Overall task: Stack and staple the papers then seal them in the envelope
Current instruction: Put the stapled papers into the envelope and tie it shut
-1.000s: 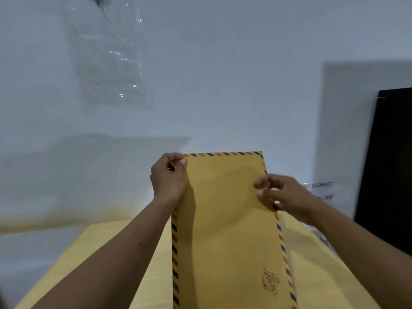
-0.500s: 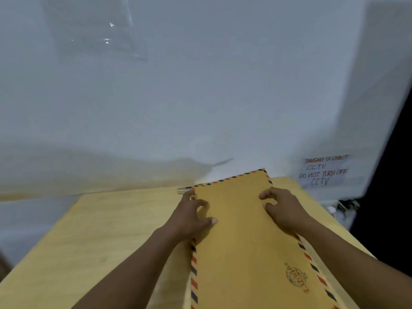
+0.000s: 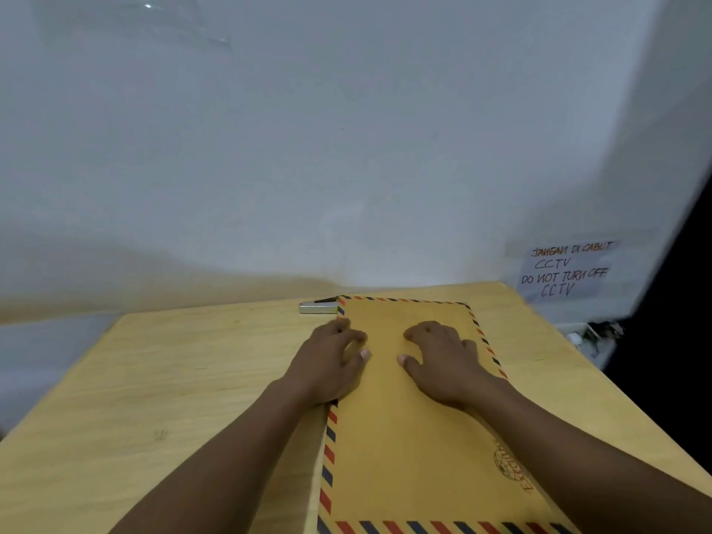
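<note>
A large brown envelope (image 3: 408,425) with a red-and-blue striped border lies flat on the wooden table (image 3: 154,398), its long side running away from me. My left hand (image 3: 331,360) rests on its left edge near the far end, fingers bent and fingertips down on the paper. My right hand (image 3: 439,360) rests on the envelope's far right part in the same way. A silver stapler (image 3: 318,305) lies just beyond the envelope's far left corner, partly hidden by it. The papers are not visible.
A white wall rises right behind the table. A handwritten note (image 3: 564,269) is taped to the wall at the right, above a socket with plugs (image 3: 589,333). A dark panel fills the far right edge. The table's left half is bare wood.
The envelope was held upright in front of the wall and has come down flat onto the table. Both hands moved from pinching its top edges to resting on top of it.
</note>
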The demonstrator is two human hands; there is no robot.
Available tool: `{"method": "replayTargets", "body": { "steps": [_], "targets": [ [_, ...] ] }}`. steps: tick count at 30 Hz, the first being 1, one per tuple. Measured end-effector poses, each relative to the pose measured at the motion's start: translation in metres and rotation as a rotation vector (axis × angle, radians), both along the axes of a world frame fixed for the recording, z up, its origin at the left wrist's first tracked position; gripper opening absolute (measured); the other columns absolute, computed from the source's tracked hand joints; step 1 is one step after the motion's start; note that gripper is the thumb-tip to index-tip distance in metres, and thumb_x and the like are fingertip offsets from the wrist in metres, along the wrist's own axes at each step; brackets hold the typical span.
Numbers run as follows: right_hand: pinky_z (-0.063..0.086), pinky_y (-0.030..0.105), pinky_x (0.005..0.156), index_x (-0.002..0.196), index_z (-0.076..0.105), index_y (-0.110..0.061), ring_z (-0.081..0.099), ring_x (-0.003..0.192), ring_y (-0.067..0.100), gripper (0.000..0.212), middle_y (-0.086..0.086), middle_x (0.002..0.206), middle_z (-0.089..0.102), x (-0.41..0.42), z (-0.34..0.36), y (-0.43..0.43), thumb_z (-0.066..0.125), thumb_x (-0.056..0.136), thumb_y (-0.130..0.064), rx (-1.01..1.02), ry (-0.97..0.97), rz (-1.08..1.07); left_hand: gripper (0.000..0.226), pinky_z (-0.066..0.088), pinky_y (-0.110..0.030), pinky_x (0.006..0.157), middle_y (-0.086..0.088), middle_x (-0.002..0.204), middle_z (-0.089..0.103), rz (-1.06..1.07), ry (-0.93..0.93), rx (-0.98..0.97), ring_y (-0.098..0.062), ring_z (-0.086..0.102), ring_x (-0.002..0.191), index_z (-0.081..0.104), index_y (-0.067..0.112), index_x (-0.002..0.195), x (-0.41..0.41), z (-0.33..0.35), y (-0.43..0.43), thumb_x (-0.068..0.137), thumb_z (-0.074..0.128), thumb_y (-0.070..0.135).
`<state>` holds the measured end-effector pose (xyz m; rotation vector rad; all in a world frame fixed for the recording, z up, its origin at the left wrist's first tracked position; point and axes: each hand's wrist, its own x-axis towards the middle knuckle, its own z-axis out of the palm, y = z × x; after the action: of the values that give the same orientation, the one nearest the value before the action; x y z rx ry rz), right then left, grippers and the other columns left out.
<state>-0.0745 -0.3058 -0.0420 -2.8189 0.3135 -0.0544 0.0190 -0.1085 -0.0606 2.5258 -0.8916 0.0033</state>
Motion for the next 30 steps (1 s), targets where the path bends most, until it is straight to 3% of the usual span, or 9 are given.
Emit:
{"method": "replayTargets", "body": {
  "steps": [2, 7, 10, 12, 14, 16, 22, 30],
  "targets": [
    [0.025, 0.052, 0.115, 0.146, 0.037, -0.033, 0.027, 0.145, 0.025, 0.052, -0.002, 0.159, 0.031, 0.006, -0.001, -0.002, 0.041, 0.098, -0.052, -0.014, -0.012, -0.004, 0.045, 0.039, -0.044, 0.113, -0.005, 0.161, 0.029, 0.06, -0.046, -0.037, -0.027, 0.029, 0.147, 0.055, 0.027, 0.137, 0.008, -0.001, 0.004, 0.099, 0.048, 0.05],
    [0.021, 0.054, 0.115, 0.147, 0.034, -0.038, 0.023, 0.148, 0.026, 0.049, 0.001, 0.161, 0.027, 0.017, -0.006, -0.005, 0.036, 0.099, -0.05, -0.051, 0.005, 0.011, 0.042, 0.029, -0.042, 0.118, -0.007, 0.168, 0.013, 0.186, -0.102, -0.042, -0.026, 0.016, 0.154, 0.053, 0.024, 0.14, 0.04, 0.003, 0.016, 0.103, 0.045, 0.041],
    [0.02, 0.055, 0.116, 0.147, 0.033, -0.037, 0.021, 0.149, 0.026, 0.049, 0.001, 0.161, 0.026, 0.021, -0.006, -0.004, 0.035, 0.1, -0.048, -0.063, 0.007, 0.021, 0.036, 0.029, -0.043, 0.118, -0.008, 0.166, 0.022, 0.175, -0.068, 0.025, -0.027, 0.018, 0.154, 0.056, 0.023, 0.133, 0.06, 0.004, 0.022, 0.103, 0.043, 0.038],
    [0.021, 0.055, 0.116, 0.147, 0.033, -0.037, 0.021, 0.149, 0.026, 0.049, 0.001, 0.161, 0.026, 0.023, -0.007, -0.005, 0.035, 0.1, -0.048, -0.066, 0.008, 0.026, 0.032, 0.036, -0.042, 0.113, -0.006, 0.16, 0.037, 0.174, -0.097, 0.09, -0.026, 0.032, 0.148, 0.059, 0.024, 0.127, 0.065, 0.005, 0.025, 0.102, 0.044, 0.038],
    [0.021, 0.056, 0.116, 0.148, 0.033, -0.037, 0.021, 0.149, 0.026, 0.049, 0.001, 0.161, 0.026, 0.023, -0.007, -0.004, 0.035, 0.1, -0.048, -0.066, 0.011, 0.025, 0.032, 0.045, -0.04, 0.097, -0.001, 0.146, 0.051, 0.201, -0.175, 0.109, -0.026, 0.051, 0.129, 0.063, 0.024, 0.122, 0.061, 0.006, 0.029, 0.101, 0.046, 0.04],
    [0.021, 0.056, 0.116, 0.148, 0.033, -0.037, 0.022, 0.149, 0.027, 0.049, 0.001, 0.161, 0.026, 0.023, -0.007, -0.004, 0.035, 0.1, -0.048, -0.07, 0.009, 0.027, 0.029, 0.045, -0.037, 0.085, 0.001, 0.132, 0.058, 0.236, -0.24, 0.097, -0.025, 0.057, 0.112, 0.067, 0.025, 0.118, 0.052, 0.006, 0.035, 0.1, 0.049, 0.039],
    [0.021, 0.056, 0.117, 0.148, 0.033, -0.037, 0.022, 0.149, 0.027, 0.05, 0.002, 0.162, 0.026, 0.021, -0.004, 0.011, 0.036, 0.1, -0.048, -0.059, 0.024, 0.057, 0.028, 0.044, -0.035, 0.079, 0.0, 0.119, 0.06, 0.287, -0.267, 0.116, -0.025, 0.056, 0.104, 0.072, 0.033, 0.115, 0.018, 0.01, 0.067, 0.1, 0.05, 0.024],
    [0.02, 0.056, 0.116, 0.15, 0.033, -0.035, 0.022, 0.149, 0.028, 0.051, 0.004, 0.162, 0.026, 0.036, -0.004, 0.053, 0.036, 0.1, -0.047, -0.056, 0.01, 0.115, 0.028, 0.043, -0.033, 0.068, -0.003, 0.108, 0.059, 0.376, -0.325, 0.09, -0.024, 0.058, 0.091, 0.073, 0.033, 0.116, -0.015, 0.005, 0.113, 0.099, 0.051, 0.032]
  ]
}}
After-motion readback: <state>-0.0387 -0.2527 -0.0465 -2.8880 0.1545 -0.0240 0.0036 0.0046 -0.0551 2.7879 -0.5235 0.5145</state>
